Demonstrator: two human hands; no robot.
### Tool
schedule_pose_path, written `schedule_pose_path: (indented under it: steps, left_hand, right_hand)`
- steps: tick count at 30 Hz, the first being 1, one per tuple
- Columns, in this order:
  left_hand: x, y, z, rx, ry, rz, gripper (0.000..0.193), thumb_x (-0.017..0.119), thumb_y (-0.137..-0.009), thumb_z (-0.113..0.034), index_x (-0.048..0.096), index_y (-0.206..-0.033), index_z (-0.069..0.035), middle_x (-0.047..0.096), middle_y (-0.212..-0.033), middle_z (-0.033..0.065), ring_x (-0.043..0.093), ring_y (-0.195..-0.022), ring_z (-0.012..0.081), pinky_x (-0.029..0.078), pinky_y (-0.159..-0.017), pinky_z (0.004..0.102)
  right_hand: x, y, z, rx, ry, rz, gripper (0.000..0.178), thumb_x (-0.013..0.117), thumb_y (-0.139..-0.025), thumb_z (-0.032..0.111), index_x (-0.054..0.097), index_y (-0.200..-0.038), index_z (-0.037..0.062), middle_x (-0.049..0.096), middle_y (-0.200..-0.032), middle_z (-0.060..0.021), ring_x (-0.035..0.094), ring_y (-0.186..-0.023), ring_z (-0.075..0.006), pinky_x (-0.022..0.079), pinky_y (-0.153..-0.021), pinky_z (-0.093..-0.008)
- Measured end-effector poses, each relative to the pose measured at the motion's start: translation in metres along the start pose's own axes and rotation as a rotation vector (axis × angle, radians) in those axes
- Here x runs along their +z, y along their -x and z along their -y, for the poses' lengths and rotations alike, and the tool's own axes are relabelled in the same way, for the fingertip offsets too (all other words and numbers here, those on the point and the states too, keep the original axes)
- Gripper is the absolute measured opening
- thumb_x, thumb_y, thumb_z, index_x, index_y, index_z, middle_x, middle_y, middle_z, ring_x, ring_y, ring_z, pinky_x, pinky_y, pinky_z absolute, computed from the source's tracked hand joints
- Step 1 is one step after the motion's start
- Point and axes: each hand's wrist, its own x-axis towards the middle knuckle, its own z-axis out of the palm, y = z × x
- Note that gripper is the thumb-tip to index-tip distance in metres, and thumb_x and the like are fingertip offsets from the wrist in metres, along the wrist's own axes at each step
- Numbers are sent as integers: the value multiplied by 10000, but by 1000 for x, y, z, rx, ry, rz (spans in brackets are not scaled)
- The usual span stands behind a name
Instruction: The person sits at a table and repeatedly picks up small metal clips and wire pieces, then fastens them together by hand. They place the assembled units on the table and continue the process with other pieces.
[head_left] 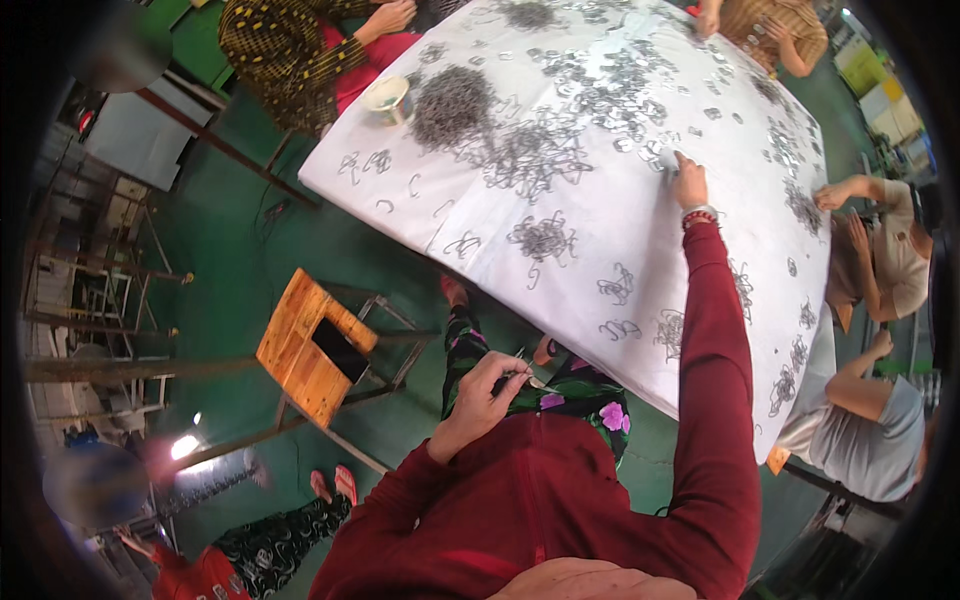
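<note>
My left hand (485, 402) is held close to my body, below the table edge. Its thumb and fingers pinch a thin metal wire piece (526, 372), whose exact shape is too small to tell. My right arm stretches far over the white-covered table (590, 245). At its end, my right hand (690, 186) has the index finger extended, beside small flat shiny metal pieces (648, 152); nothing shows in its grip. Left of these lies a tangle of bent wire hooks (535, 155). Smaller clusters of hooks (542, 238) sit nearer to me.
A white tub (387, 101) stands by a dense dark wire heap (453, 107) at the table's far left. Left of me is a wooden stool (300, 345) with a black phone (340, 350) on it. Co-workers sit around the table; another person (215, 570) is at lower left.
</note>
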Motion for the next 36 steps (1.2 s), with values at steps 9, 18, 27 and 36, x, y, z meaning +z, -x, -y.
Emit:
schedule_pose_path:
  steps: [9,18,27,36]
  left_hand:
    - [-3,-7,1,114,9,-18,103,622,-823,29,594,-916,-6,609,-868,84,595,-771,196,484,-674,294]
    - [0,-20,-1,75,-1,-23,89,623,-851,-36,601,-934,-11,608,-870,85,618,-793,210,482,-691,303]
    - [11,-27,-6,95,-88,-13,109,635,-850,-66,607,-943,-17,606,-876,104,620,-801,238,482,-694,320]
    - [-1,-41,21,87,-64,-174,334,684,-791,-52,590,-1110,-36,625,-1022,74,599,-806,167,487,-753,291]
  right_hand:
    - [-66,58,69,206,-414,242,143,612,-781,66,641,-890,-21,655,-760,-146,654,-688,-238,524,-592,-309]
    - [-122,255,224,274,-1422,541,195,616,-817,-78,630,-1011,-66,668,-793,-97,619,-647,-123,486,-603,-215]
    - [-145,272,245,218,-1499,294,110,610,-818,-97,642,-919,-67,646,-794,-80,616,-658,-118,494,-604,-217]
    - [-134,271,241,254,-1633,404,124,608,-802,-127,640,-907,-70,626,-852,-112,632,-682,-158,520,-629,-244]
